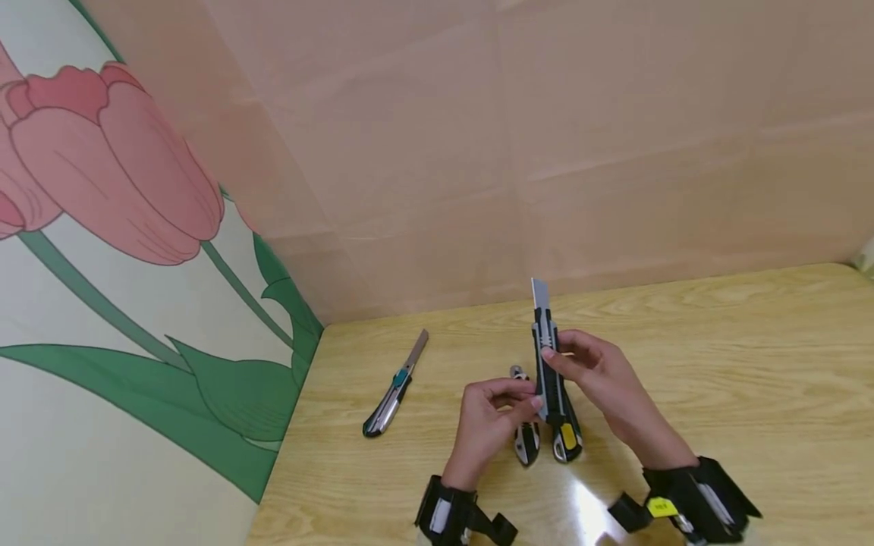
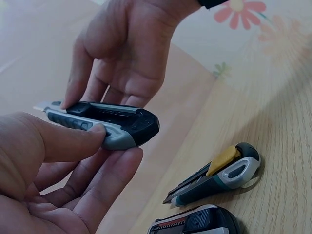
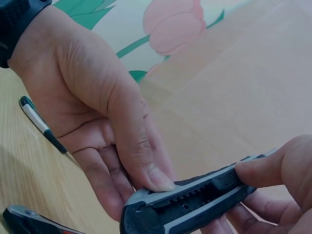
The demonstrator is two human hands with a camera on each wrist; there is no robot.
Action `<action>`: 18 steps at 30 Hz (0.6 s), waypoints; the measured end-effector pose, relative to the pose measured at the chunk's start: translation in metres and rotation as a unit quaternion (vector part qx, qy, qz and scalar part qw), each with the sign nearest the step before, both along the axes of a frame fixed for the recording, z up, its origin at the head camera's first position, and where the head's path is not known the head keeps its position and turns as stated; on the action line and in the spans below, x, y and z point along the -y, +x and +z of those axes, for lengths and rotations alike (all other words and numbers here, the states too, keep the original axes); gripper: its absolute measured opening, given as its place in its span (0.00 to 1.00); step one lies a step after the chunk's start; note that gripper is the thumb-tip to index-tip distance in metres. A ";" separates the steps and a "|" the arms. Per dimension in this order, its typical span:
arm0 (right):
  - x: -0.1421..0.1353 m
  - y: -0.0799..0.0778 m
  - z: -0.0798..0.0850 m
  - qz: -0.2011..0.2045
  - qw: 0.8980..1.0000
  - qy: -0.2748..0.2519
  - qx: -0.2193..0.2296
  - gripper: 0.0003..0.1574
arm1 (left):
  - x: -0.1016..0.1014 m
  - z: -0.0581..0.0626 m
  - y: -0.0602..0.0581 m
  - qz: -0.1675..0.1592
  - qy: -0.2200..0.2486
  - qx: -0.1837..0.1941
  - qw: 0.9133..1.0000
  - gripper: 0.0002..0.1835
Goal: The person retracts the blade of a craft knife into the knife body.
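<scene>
Both hands hold a black and grey utility knife [image 1: 545, 360] upright above the table, its blade [image 1: 539, 293] extended at the top. My right hand [image 1: 604, 379] pinches it near the upper end; in the right wrist view that thumb [image 3: 261, 170] lies on the slider. My left hand [image 1: 488, 421] pinches the rear end between thumb [image 2: 80, 139] and fingers. Behind and below lie two more utility knives: one with a yellow part [image 1: 568, 437], one silver and black [image 1: 526, 444], both partly hidden in the head view.
To the left, another utility knife [image 1: 392, 398] with a teal slider lies on the wooden table [image 1: 751, 364], its blade extended and pointing away. A pinkish-brown sheet [image 1: 423, 152] hangs behind the table. The left wall [image 1: 136, 303] carries a tulip picture.
</scene>
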State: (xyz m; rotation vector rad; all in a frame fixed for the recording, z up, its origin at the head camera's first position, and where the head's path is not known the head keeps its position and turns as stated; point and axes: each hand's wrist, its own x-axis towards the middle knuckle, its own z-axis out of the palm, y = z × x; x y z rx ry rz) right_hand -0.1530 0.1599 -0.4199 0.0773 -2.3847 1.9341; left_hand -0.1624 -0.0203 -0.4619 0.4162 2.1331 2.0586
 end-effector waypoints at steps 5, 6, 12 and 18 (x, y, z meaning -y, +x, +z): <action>-0.001 -0.001 -0.001 -0.009 1.000 0.012 0.004 0.28 | 0.001 -0.001 -0.002 0.000 0.000 0.001 1.000 0.09; -0.001 -0.001 0.000 -0.011 1.000 0.017 0.006 0.29 | 0.001 -0.002 -0.002 0.000 0.002 0.001 1.000 0.09; -0.004 -0.001 0.000 -0.007 0.999 0.022 0.031 0.33 | 0.001 -0.003 -0.003 0.004 0.016 -0.002 1.000 0.09; -0.005 -0.002 -0.003 -0.011 0.999 0.010 0.045 0.34 | 0.001 -0.004 -0.003 0.000 0.021 -0.003 1.000 0.10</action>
